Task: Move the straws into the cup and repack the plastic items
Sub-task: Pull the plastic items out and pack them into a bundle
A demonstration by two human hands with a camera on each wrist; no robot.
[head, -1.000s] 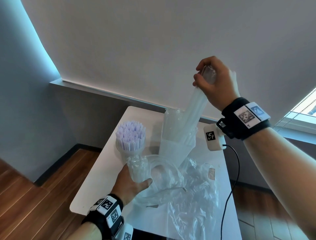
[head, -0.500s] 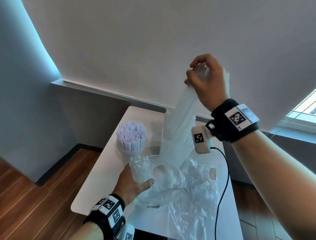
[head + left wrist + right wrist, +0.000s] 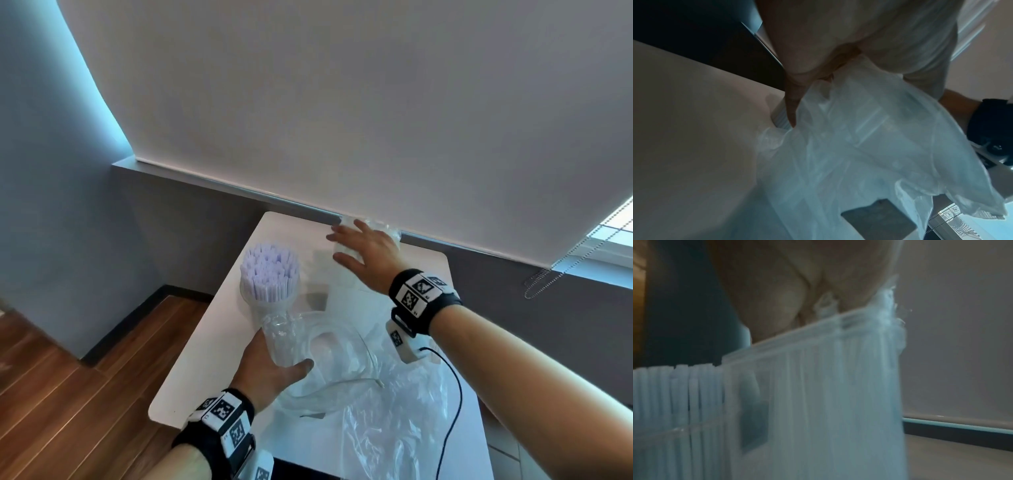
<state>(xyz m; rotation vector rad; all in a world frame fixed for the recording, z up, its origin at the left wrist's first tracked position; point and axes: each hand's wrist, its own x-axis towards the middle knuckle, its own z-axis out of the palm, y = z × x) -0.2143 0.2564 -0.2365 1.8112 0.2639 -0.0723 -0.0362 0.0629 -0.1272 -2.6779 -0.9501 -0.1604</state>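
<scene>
A bundle of pale lilac straws (image 3: 269, 274) stands upright in a clear cup (image 3: 270, 303) at the table's left; the straws (image 3: 674, 394) also show in the right wrist view. My right hand (image 3: 364, 255) lies with spread fingers on top of a tall translucent plastic stack wrapped in film (image 3: 388, 233) at the back of the table, and the palm (image 3: 797, 288) sits on that stack (image 3: 828, 386). My left hand (image 3: 274, 371) grips a clear crinkled plastic pack (image 3: 284, 339) just in front of the cup; its thumb (image 3: 792, 113) pinches the film (image 3: 859, 146).
The small white table (image 3: 205, 359) is edged by wooden floor on the left and a grey wall behind. Clear ring-shaped plastic pieces (image 3: 329, 363) and a loose crumpled bag (image 3: 394, 421) cover the near right. A black cable (image 3: 454, 394) hangs from my right wrist.
My right hand has come down from head height, where it pinched the top of the translucent sleeve, onto the stack at the table's back. The left hand has kept its grip.
</scene>
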